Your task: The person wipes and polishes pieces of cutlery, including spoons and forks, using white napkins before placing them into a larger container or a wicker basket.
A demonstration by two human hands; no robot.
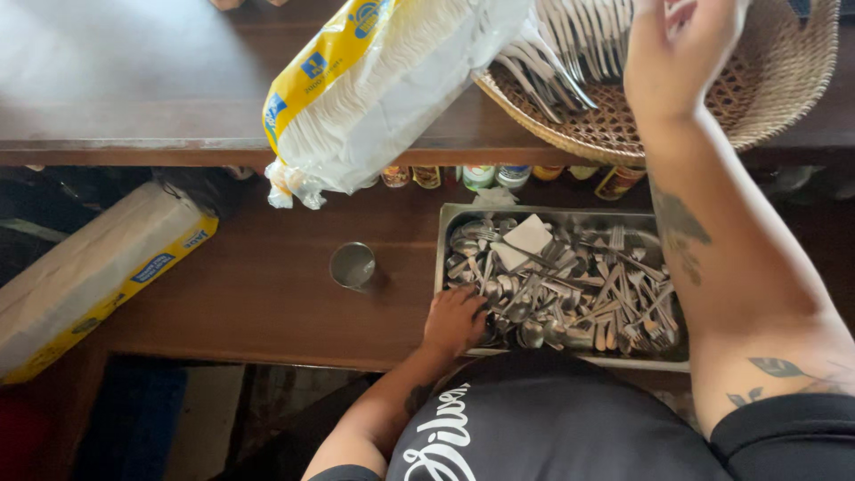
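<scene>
A metal tray [443, 233] on the lower wooden counter is heaped with steel spoons and forks [579, 294]. My left hand [454, 321] reaches into its near left corner, fingers curled down around spoons there. My right hand [681, 49] is raised over a round wicker basket [784, 80] on the upper counter, where several forks [570, 44] lie fanned out. The fingertips are cut off by the frame's top edge, so I cannot tell if that hand holds anything.
A yellow and clear bag of white disposable ware [374, 98] overhangs the upper counter's edge. A small metal cup [353, 264] stands left of the tray. A long wrapped package [89, 276] lies at far left. Small jars and cans [481, 175] line the back. A folded white paper [527, 239] lies in the tray.
</scene>
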